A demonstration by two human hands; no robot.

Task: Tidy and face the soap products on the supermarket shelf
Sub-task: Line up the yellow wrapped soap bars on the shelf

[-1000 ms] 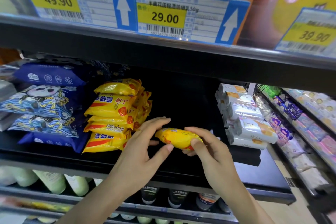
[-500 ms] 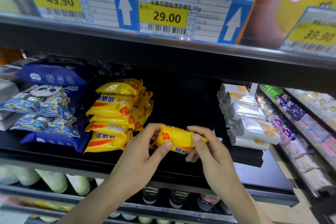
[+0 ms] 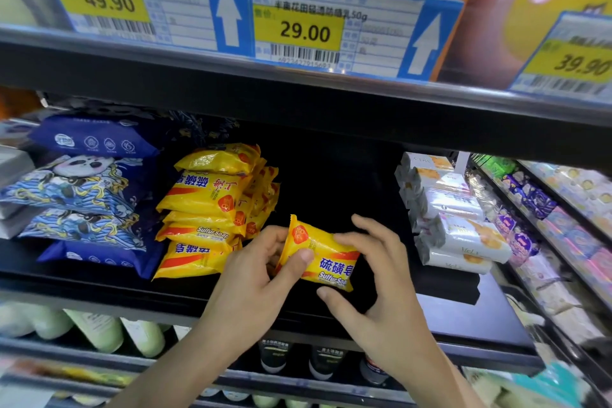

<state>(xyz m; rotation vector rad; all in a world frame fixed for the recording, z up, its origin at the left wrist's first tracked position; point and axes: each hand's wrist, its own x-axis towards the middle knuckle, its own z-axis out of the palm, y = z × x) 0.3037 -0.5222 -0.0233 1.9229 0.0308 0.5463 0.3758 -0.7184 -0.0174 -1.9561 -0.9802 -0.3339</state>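
Sulfur soap packet held between both hands above black shelf. Left hand at its 8 o'clock, thumb pinching left end. Right hand at 4 o'clock, fingers curled round right end. Yellow soap stack at 10 o'clock.

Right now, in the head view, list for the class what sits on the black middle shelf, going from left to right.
Blue panda packs → stacked yellow sulfur soaps → left hand → held yellow soap bar → right hand → white soap boxes.
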